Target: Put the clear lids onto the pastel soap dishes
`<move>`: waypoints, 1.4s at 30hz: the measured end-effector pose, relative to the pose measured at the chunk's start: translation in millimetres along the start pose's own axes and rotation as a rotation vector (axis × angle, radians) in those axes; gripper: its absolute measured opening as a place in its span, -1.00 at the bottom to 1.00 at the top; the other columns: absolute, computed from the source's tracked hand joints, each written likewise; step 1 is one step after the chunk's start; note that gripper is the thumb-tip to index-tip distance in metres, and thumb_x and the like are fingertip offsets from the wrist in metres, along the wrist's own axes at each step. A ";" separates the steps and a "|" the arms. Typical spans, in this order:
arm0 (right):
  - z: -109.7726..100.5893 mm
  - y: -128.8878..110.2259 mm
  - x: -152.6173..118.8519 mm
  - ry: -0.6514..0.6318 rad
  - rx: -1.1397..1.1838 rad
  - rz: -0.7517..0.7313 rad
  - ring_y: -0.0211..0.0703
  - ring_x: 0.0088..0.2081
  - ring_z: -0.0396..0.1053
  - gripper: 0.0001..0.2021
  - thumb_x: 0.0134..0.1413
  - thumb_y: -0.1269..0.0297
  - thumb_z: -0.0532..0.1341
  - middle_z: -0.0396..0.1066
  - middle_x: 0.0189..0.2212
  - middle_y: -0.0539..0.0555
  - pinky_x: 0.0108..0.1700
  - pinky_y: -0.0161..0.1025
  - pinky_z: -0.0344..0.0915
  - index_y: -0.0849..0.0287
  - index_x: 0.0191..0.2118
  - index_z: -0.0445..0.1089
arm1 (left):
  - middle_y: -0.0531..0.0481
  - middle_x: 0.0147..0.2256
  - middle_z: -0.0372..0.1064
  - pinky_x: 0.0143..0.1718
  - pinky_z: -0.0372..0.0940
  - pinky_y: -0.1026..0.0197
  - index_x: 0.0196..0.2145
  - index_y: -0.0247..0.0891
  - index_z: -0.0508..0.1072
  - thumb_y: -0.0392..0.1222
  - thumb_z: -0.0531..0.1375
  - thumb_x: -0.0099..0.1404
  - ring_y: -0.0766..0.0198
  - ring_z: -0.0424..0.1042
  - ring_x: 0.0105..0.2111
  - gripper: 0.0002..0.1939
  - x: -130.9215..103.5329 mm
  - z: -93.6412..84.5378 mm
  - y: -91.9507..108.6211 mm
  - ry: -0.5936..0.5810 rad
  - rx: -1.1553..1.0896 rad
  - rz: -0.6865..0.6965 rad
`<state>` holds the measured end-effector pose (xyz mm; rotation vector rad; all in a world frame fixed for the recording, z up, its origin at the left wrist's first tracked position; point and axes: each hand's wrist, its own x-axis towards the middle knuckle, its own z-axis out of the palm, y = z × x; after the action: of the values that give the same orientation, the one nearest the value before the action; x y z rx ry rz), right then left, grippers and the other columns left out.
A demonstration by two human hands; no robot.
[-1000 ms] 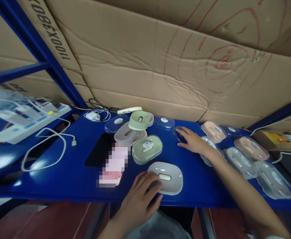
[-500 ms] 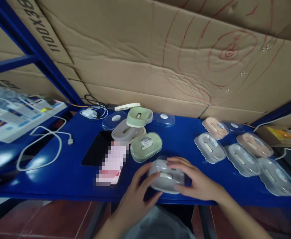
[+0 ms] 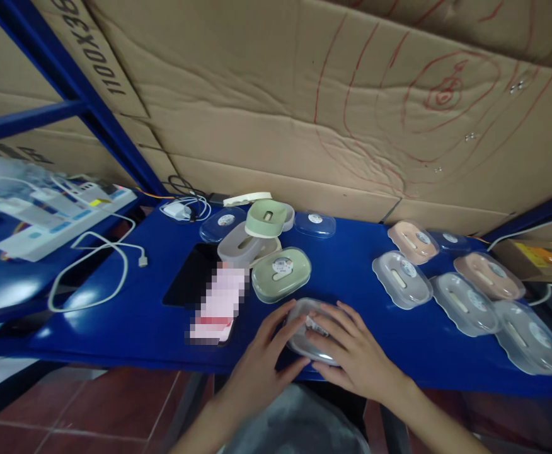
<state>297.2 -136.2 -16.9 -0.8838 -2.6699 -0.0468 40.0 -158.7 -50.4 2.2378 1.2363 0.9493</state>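
Close to the table's front edge, a grey oval soap box (image 3: pixel 297 342) with a clear lid is between my hands. My left hand (image 3: pixel 267 360) grips its left side, fingertips on the lid and thumb low at the front. The fingers of my right hand (image 3: pixel 354 350) lie across the top and right of the lid, partly hiding a label. Just behind stands a green soap box (image 3: pixel 283 285) under a clear, labelled lid. Further back, a green soap box base (image 3: pixel 264 221) rests on a grey one (image 3: pixel 238 247).
At the right sit several lidded soap boxes, including a peach one (image 3: pixel 413 243) and a grey one (image 3: pixel 401 280). Loose clear lids (image 3: pixel 314 225) lie at the back. A phone (image 3: pixel 219 306), a black tablet (image 3: pixel 184 277), a white cable (image 3: pixel 125 271) and a power strip (image 3: pixel 63 221) are leftward.
My right hand has shifted left, from the soap box's right end to across its lid. My left hand keeps its hold. The view has turned slightly.
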 end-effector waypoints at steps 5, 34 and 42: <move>-4.1 18.3 -2.8 0.046 -0.151 0.145 0.12 0.48 0.15 -0.51 0.45 0.16 0.22 0.30 0.43 0.12 0.53 0.25 -0.10 0.01 0.41 0.30 | -0.22 0.44 0.12 0.25 0.49 -0.06 0.42 -0.06 0.24 -0.12 0.20 0.58 0.02 0.39 0.32 -0.47 -2.7 4.1 1.1 0.073 0.046 -0.010; -5.5 72.3 51.3 0.028 -0.173 0.099 0.10 0.35 0.35 -0.57 0.53 0.22 0.11 0.42 0.33 0.24 0.38 0.17 0.24 0.18 0.38 0.33 | -0.48 0.40 0.20 0.28 0.29 -0.40 0.35 -0.34 0.37 -0.20 0.22 0.50 -0.41 0.26 0.37 -0.48 139.5 -58.6 -34.1 0.208 0.679 -0.095; 0.7 86.8 42.8 0.092 -0.207 0.244 0.15 0.48 0.18 -0.45 0.53 0.21 0.12 0.24 0.46 0.26 0.48 0.28 0.04 0.16 0.50 0.13 | -0.30 0.19 0.45 0.18 0.45 -0.17 0.17 -0.29 0.51 -0.18 0.34 0.43 -0.20 0.48 0.16 -0.60 162.7 -89.6 -55.7 0.132 0.636 -0.146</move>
<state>315.6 -41.4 -10.1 -1.2342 -2.4848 -0.3027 3.7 11.6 34.9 2.5142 1.9499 0.7214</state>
